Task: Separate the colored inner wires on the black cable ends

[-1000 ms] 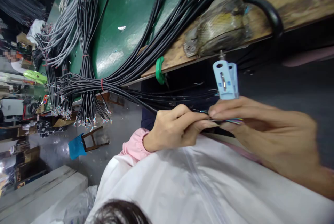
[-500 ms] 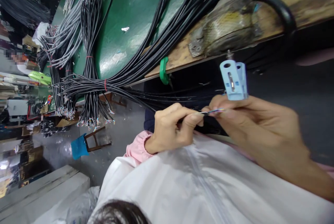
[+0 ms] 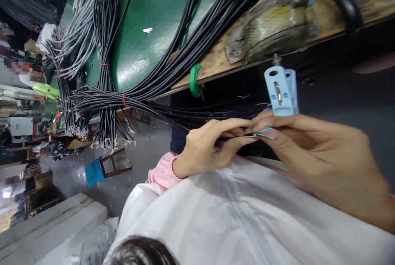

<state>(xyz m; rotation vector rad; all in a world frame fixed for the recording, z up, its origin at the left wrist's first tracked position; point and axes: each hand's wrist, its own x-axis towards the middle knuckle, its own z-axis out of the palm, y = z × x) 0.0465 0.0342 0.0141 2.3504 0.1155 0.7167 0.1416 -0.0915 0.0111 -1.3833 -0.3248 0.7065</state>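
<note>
My left hand (image 3: pixel 210 145), in a pink cuff, pinches a thin black cable near its stripped end. Fine coloured wires (image 3: pixel 266 132) come out of that end, and the thumb and fingers of my right hand (image 3: pixel 321 154) close on them. The fingertips of both hands nearly meet in front of my white garment. Just above my right hand hangs a light blue clothes peg (image 3: pixel 281 92) below the bench edge. A bundle of black cables (image 3: pixel 160 80), tied with a red band, runs from the bench; several strands drop behind my hands.
A taped, plastic-wrapped lump (image 3: pixel 274 26) sits on the wooden edge, with a green clamp-like piece (image 3: pixel 194 80) beside it. Grey cables (image 3: pixel 92 22) lie on the green tabletop (image 3: pixel 145 14). A blue-covered stool (image 3: pixel 95 172) stands on the floor; a person is far left.
My left fingers have moved right, closer to my right fingertips, and the left index finger has straightened. The coloured wires now bend more over my right thumb. The view has shifted slightly.
</note>
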